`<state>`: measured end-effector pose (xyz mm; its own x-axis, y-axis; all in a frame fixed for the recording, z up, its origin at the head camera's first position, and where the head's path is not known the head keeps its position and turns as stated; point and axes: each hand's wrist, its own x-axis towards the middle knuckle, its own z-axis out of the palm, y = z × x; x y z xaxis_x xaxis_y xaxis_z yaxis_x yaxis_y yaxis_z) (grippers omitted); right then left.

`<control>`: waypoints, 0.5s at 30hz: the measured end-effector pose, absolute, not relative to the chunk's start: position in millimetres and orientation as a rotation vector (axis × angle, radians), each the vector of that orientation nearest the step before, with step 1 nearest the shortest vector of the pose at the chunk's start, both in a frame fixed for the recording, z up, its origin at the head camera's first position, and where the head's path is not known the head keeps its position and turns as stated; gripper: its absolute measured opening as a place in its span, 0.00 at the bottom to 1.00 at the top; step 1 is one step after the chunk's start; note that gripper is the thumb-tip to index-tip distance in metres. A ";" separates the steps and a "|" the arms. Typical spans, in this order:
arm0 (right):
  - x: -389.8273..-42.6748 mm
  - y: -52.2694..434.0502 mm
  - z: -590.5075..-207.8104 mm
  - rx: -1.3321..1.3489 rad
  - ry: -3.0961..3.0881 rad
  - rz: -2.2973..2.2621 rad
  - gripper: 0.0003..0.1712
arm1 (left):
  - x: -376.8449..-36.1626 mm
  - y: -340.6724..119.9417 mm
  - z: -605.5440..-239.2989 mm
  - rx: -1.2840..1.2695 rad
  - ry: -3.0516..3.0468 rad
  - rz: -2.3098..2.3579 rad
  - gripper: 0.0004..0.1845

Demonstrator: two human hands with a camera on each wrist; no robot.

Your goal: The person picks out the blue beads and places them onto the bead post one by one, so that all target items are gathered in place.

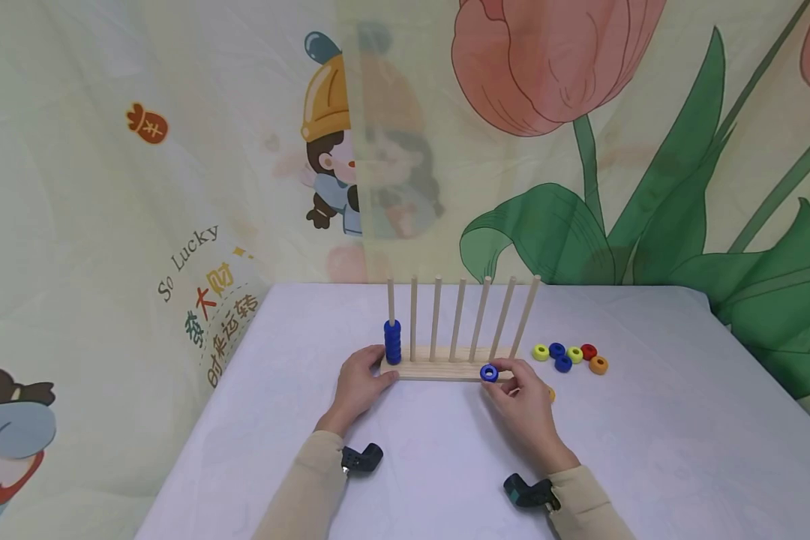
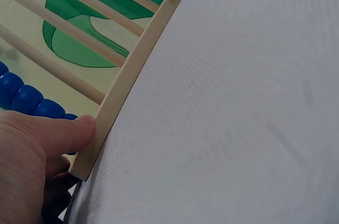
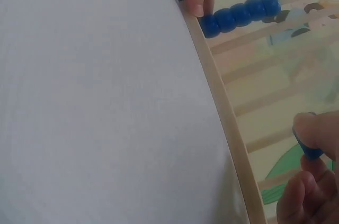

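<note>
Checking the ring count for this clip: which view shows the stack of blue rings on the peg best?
The head view: the stack of blue rings stands whole on the leftmost peg. The left wrist view catches only its lower rings, cut off by the frame edge; the right wrist view shows it blurred beyond the left hand.

Three views on one table (image 1: 648, 450): one high and wide, two low and tight.

Your head camera looks forward and down from the near edge, taking in the whole wooden peg rack (image 1: 445, 369) and the far backdrop. Your left wrist camera sits very close at the rack's left end (image 2: 106, 123), looking along its base. Your right wrist camera looks back the other way from just as near; both share the rack's front edge (image 3: 222, 113) and the blue ring stack (image 3: 241, 15).
</note>
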<state>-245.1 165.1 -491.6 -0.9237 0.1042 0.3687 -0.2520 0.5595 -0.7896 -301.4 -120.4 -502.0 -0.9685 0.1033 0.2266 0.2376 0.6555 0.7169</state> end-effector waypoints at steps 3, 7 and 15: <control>-246.3 160.4 -493.4 0.098 -2.438 1.352 0.20 | -300.3 -121.4 -501.2 -0.286 -2.702 -1.196 0.29; -247.3 155.8 -494.2 0.074 -2.440 1.393 0.20 | -300.5 -122.3 -500.9 -0.306 -2.691 -1.184 0.29; -248.9 150.6 -492.9 0.120 -2.372 1.408 0.21 | -303.2 -120.2 -503.6 -0.299 -2.699 -1.200 0.30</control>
<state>-248.9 150.6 -492.9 -0.9249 0.1170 0.3618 -0.2615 0.4951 -0.8286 -303.2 -120.2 -503.6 -0.9648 0.1124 0.2377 0.2517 0.6555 0.7120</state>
